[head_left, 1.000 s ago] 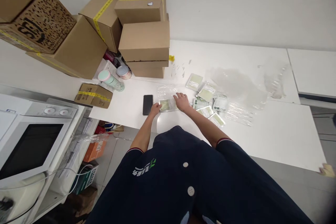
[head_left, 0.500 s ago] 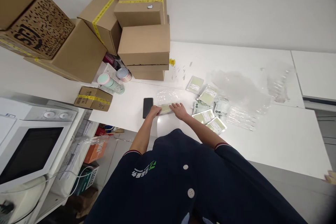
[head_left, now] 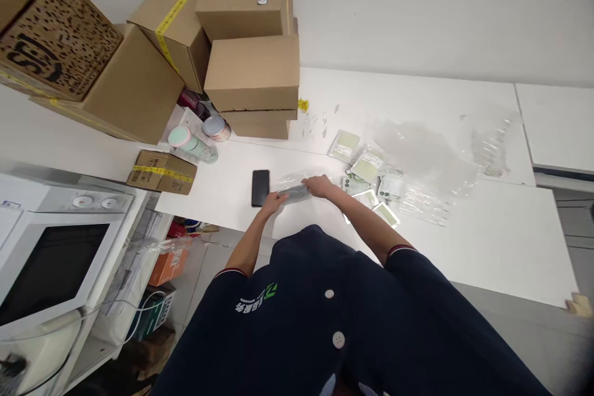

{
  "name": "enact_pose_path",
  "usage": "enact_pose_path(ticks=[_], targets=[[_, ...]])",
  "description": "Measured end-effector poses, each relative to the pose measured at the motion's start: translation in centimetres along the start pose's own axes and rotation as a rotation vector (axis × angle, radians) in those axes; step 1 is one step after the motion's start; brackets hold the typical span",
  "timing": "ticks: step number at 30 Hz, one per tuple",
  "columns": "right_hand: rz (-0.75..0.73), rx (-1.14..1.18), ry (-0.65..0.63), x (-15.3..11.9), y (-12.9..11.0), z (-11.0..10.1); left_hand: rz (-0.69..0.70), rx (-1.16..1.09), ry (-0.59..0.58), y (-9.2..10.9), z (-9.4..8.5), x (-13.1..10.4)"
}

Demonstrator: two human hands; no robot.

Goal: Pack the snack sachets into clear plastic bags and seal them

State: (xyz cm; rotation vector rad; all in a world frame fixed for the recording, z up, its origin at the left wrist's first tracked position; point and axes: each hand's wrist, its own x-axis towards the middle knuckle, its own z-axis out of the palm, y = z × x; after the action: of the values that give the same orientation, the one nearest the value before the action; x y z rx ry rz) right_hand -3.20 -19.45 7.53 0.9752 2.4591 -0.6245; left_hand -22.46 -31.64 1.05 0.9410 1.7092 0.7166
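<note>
My left hand [head_left: 273,202] pinches the left end of a flat packet in clear plastic [head_left: 296,192]. The right end is gripped by my right hand [head_left: 318,185], fingers closed. A greyish side of the packet faces me, with loose clear film spreading behind it. Just left of my left hand lies a black phone [head_left: 260,187]. To the right of my right hand are several flat sachets, among them a pale green sachet [head_left: 367,164] with a white label and a white printed sachet [head_left: 390,185].
Clear plastic bags [head_left: 427,154] spread over the white table [head_left: 501,241] at right. Cardboard boxes [head_left: 253,74] are stacked at back left, near a mint bottle [head_left: 192,144] and a can [head_left: 216,128]. A microwave [head_left: 55,260] stands at far left.
The packet has turned from its pale green face to a greyish one. My right hand has shifted from fingers laid over the packet to a closed grip at its right end.
</note>
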Motion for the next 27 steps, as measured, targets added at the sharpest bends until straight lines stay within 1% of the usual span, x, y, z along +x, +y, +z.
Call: enact_pose_path(ticks=[2,3,4,5,6,9,10,11,13,15,16,18,21,23,24,25,27], targets=[[0.047,-0.021,0.217,0.3,0.3,-0.5,-0.073,-0.045,0.072,-0.2,0.3,0.8],[0.078,-0.012,0.321,0.2,0.5,-0.4,-0.12,-0.055,0.1,-0.3,0.3,1.2],[0.113,0.013,0.392,0.1,0.7,0.0,-0.173,-0.055,0.123,-0.3,0.3,1.6],[0.147,0.052,0.418,-0.2,0.8,0.5,-0.222,-0.046,0.139,-0.3,0.2,2.0],[0.176,0.099,0.4,-0.5,0.8,1.3,-0.264,-0.031,0.15,-0.3,0.1,2.4],[0.187,0.23,0.219,-1.6,0.4,4.4,-0.334,0.017,0.158,-0.1,-0.2,3.4],[0.18,0.252,0.178,-1.9,0.0,5.5,-0.35,0.04,0.159,0.0,-0.3,3.7],[0.174,0.255,0.166,-2.1,-0.4,6.4,-0.369,0.075,0.158,0.2,-0.3,3.9],[0.159,0.205,0.211,-2.3,-1.3,7.8,-0.41,0.178,0.126,0.5,-0.3,4.0],[0.14,0.127,0.256,-2.2,-2.1,8.5,-0.437,0.303,0.062,1.0,-0.1,3.7],[0.133,0.095,0.259,-2.0,-2.3,8.6,-0.429,0.369,0.044,1.3,0.0,3.4],[0.127,0.061,0.235,-1.7,-2.3,8.7,-0.367,0.503,0.073,2.2,0.2,2.8],[0.101,0.05,0.223,-1.3,-1.6,8.9,-0.192,0.671,0.218,4.0,0.9,2.8],[0.078,0.059,0.24,-1.2,-1.0,9.1,-0.065,0.726,0.269,5.3,1.7,3.5],[0.065,0.073,0.251,-1.2,-0.7,9.3,-0.026,0.732,0.266,5.8,2.3,4.1],[0.05,0.096,0.259,-1.3,-0.4,9.5,-0.014,0.722,0.246,6.2,2.9,4.7],[0.03,0.192,0.273,-1.4,0.2,10.0,-0.077,0.664,0.179,6.5,4.4,5.7]])
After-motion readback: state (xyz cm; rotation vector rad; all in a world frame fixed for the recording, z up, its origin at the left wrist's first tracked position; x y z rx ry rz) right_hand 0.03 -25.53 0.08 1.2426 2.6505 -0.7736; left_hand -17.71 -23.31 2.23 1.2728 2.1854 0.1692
